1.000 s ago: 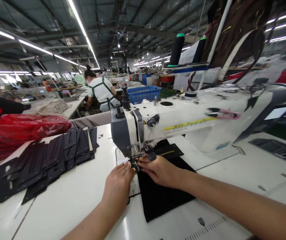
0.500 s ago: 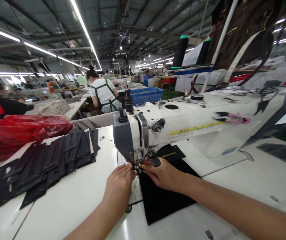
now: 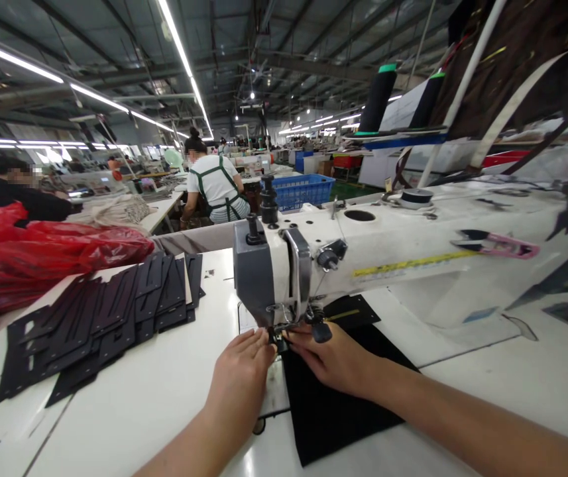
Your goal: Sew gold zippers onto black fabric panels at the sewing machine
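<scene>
A black fabric panel lies under the head of a white sewing machine. My right hand rests on the panel's upper part, its fingers closed on the fabric just right of the presser foot. On the foot's other side, my left hand is closed, fingers together, fingertips by the panel's left edge; whatever they pinch is hidden. Behind the right hand, a smaller black piece with a yellowish strip shows beneath the machine arm.
Black cut pieces with slots lie overlapped at left, beside a red plastic bag. Pink-handled thread snips rest against the machine arm. Thread cones stand behind. A blue basket and co-workers are beyond the table.
The view has shifted, so the machine and table appear farther right. Both hands stay beside the presser foot, and the black panel looks almost unmoved beneath it.
</scene>
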Demonstrator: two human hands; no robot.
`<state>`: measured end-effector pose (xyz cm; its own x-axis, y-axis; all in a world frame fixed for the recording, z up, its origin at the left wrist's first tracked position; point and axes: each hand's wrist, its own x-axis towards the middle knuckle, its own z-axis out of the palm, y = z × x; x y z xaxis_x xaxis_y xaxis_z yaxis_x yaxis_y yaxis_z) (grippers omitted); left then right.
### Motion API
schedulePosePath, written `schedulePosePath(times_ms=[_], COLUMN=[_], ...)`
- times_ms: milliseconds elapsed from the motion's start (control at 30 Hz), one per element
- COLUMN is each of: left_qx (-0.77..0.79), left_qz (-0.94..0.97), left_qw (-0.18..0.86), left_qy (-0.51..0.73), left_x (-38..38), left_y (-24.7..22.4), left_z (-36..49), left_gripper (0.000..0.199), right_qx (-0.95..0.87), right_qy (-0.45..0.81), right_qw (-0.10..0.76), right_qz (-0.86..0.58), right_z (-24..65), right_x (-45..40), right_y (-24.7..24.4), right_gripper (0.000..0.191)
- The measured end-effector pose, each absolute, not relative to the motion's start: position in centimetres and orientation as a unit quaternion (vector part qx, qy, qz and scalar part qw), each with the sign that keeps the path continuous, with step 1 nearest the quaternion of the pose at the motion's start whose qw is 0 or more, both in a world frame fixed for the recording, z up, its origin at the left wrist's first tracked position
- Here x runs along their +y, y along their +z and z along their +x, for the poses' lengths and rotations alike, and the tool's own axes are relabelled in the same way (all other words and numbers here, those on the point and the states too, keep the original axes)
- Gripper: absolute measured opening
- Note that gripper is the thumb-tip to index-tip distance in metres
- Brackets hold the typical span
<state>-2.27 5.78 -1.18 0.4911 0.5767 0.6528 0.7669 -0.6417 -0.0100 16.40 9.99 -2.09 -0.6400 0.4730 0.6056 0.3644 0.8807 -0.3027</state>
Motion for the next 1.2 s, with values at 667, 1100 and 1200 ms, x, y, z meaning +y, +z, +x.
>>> schedulePosePath(times_ms=[667,1100,1200], left_qx=[-0.475,-0.503,-0.522], left_qz=[-0.818,-0.811,-0.776], left_qw=[0.078,-0.075,-0.129], left_qy=[-0.315,-0.290,-0.331], left_x=[2.6,-2.7,-3.2], left_y=[-0.6,0.1,0.6], left_z=[-3.4,2.9,3.2], left_gripper=[0.031,0.038,0.027], right_qx=[-0.883,-0.795,-0.702], right_qy=[-0.056,-0.110,-0.140], right_qw=[0.202,0.308,0.298], right_qz=[-0.421,-0.511,-0.632], right_z=[19.5,25.7,29.9], right_x=[7.3,-3.9,-4.1], right_y=[-2.2,-1.4,-2.2], right_gripper=[0.045,0.047,0.045])
